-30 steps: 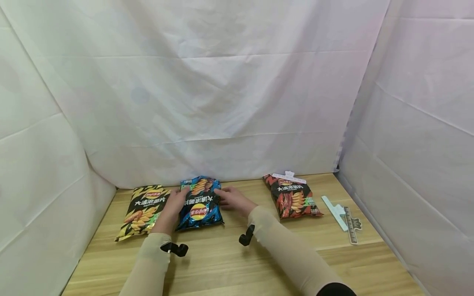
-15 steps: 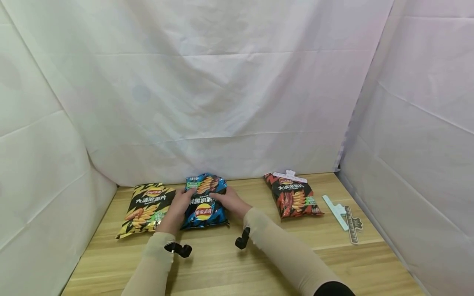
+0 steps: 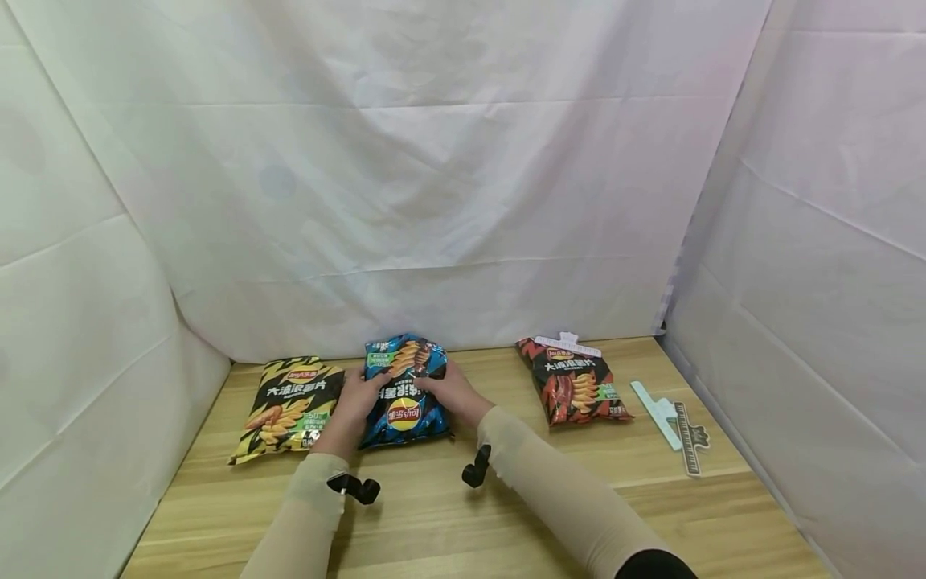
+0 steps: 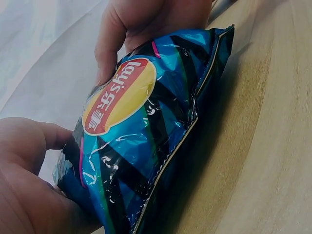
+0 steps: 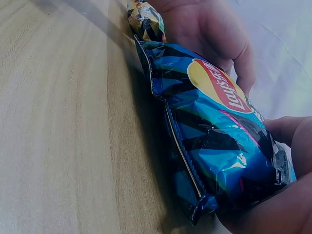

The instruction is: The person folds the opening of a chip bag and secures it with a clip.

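Between both hands is a blue chip bag [image 3: 405, 422], its logo end toward me and its print upside down. My left hand [image 3: 359, 398] grips its left side, thumb on the front face. My right hand [image 3: 459, 394] grips the opposite side the same way, its thumb pressing into the foil. In the left wrist view the blue bag [image 4: 131, 131] looks puffed, its crimped lower seam close to the wood. The right wrist view also has this bag [image 5: 209, 122], with the left hand [image 5: 209, 34] beyond it. Fingers behind the bag are hidden.
A yellow chip bag [image 3: 285, 410] lies just left of my left hand. To the right, a red-black chip bag [image 3: 575, 390] has a white clip [image 3: 567, 346] across its top. A pale blue clip [image 3: 657, 414] and a clear ruler-marked clip [image 3: 687, 441] lie near the table's right edge.
Both hands have closed further in on the blue bag, thumbs now over its front. The bag has shifted slightly right and back and bulges more. The other bags and clips stay put.
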### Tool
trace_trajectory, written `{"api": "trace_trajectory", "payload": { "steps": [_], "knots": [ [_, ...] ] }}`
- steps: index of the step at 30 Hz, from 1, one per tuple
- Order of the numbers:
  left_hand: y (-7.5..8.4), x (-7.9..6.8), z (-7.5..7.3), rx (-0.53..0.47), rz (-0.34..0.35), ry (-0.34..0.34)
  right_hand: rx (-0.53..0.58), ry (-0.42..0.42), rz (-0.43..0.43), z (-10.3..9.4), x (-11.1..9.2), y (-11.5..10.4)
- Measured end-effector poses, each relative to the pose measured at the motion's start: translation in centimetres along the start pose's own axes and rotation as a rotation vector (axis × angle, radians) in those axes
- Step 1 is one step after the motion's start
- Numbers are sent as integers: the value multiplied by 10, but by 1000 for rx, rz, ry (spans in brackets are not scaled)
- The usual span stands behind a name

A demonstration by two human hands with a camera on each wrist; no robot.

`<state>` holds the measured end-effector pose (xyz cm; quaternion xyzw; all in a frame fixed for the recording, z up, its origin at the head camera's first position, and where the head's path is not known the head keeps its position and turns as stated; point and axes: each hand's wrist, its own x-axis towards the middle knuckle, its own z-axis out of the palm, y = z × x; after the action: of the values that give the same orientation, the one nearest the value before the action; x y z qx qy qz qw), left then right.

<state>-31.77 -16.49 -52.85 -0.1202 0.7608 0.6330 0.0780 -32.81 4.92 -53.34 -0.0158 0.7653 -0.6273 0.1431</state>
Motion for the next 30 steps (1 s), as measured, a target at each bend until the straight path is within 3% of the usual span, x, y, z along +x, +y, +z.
{"api": "trace_trajectory", "payload": {
  "steps": [10,16,22,27,30],
  "knots": [
    [2,1,6,-9,12,31,51,-28,-32,-7,-1,-3],
    [10,-8,14,-45,24,-24,93,1,-44,-17,-4,-5],
    [26,-18,31,-131,93,-40,3,33,-83,-35,-16,-13],
    [40,-30,45,-129,150,-55,-67,63,-105,-55,-37,-21],
    [46,-38,53,-141,223,-73,-122,84,-108,-65,-54,-26]
  ]
}}
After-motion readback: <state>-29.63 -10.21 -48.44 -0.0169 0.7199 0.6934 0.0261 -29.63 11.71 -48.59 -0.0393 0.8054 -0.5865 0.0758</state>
